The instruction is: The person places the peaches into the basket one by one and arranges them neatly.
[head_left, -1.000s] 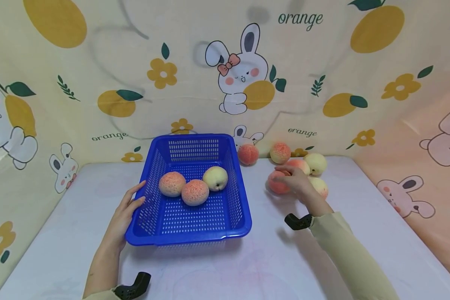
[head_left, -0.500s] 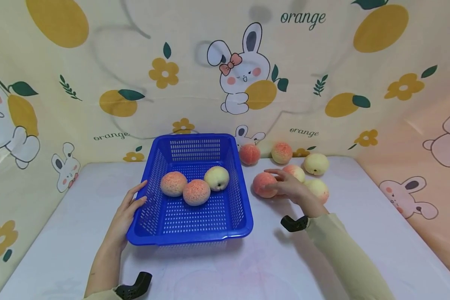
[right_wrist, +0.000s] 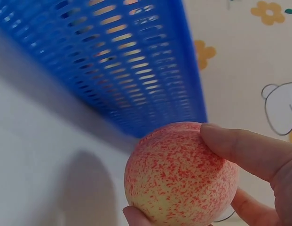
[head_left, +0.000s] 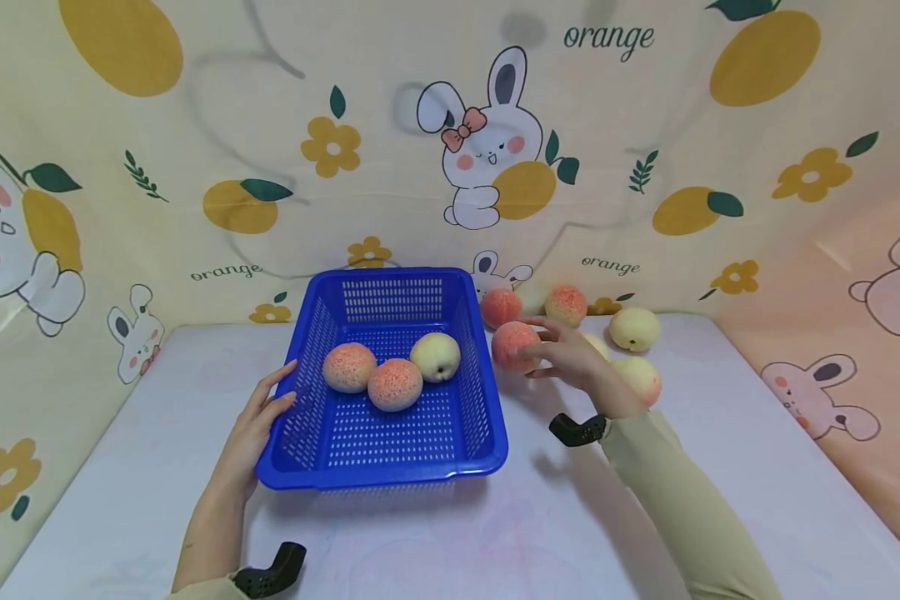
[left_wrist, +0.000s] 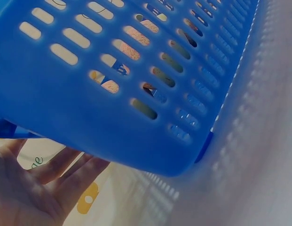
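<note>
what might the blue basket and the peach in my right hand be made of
Basket: likely moulded plastic, smooth with a slight sheen, given the regular slots in its walls. Peach: perhaps painted foam, matte, from the red speckling over pale yellow; real fruit isn't ruled out.

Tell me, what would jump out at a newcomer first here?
Probably the bright blue basket in the middle of the white table, with three fruits inside. Next, the right hand holding a reddish peach just beyond the basket's right side. Behind everything, the cheerful backdrop is printed with rabbits and yellow fruit.
</note>
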The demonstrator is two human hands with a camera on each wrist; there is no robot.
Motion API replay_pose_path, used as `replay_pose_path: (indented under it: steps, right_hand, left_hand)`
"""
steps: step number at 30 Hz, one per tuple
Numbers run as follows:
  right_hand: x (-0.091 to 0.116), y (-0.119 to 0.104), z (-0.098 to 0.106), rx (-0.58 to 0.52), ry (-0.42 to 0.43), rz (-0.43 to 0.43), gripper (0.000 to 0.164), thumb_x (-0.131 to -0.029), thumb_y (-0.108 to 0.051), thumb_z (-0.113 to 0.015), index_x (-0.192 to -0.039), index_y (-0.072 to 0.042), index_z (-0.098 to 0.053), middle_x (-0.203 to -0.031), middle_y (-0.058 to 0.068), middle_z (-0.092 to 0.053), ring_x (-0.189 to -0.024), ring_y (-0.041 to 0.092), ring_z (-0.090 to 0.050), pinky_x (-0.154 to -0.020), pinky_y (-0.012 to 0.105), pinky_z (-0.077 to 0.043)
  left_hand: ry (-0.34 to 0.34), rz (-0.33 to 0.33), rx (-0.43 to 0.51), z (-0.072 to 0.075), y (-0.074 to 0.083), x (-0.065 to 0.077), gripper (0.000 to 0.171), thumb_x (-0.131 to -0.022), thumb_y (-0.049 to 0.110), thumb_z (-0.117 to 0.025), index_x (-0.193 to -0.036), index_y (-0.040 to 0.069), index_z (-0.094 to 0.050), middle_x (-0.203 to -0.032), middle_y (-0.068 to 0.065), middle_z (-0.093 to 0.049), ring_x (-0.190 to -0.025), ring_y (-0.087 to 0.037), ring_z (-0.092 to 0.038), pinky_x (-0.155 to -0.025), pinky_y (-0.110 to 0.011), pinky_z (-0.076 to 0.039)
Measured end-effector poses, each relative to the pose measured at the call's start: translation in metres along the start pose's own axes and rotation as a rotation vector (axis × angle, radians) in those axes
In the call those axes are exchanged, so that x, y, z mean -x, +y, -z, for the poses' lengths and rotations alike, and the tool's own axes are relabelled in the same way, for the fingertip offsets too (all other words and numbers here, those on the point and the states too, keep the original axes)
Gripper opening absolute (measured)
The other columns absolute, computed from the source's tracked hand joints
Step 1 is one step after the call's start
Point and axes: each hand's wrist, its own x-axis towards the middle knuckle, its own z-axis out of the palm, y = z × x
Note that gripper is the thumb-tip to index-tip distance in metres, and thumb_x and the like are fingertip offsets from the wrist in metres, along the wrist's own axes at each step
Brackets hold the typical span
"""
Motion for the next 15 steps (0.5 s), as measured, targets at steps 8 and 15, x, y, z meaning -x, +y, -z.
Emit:
replay_pose_path:
  steps: [8, 15]
  right_hand:
    - [0.002, -0.028, -0.004, -0.031, 0.052, -0.008, 0.07, -0.087, -0.019, -0.068, -0.148, -0.02, -0.034, -0.152, 0.015, -0.03, -0.128, 0.034, -0.042, -0.097, 0.053, -0.045]
    - [-0.001, -0.048, -0.006, 0.019, 0.076, 0.009, 0.068, -0.089, -0.02, -0.068, -0.148, -0.021, -0.034, -0.148, 0.016, -0.037, -0.122, 0.034, -0.048, -0.095, 0.051, -0.047]
  left_hand:
    - [0.002, -0.004, 0.004, 0.0, 0.001, 0.0, 0.052, -0.102, 0.036, -0.039, -0.151, 0.036, -0.023, -0.161, -0.01, -0.011, -0.141, -0.039, -0.024, -0.109, -0.062, -0.026]
    - [0.002, -0.001, 0.006, 0.0, 0.0, -0.001, 0.052, -0.102, 0.036, -0.039, -0.151, 0.036, -0.023, -0.161, -0.011, -0.012, -0.141, -0.04, -0.024, -0.109, -0.062, -0.025]
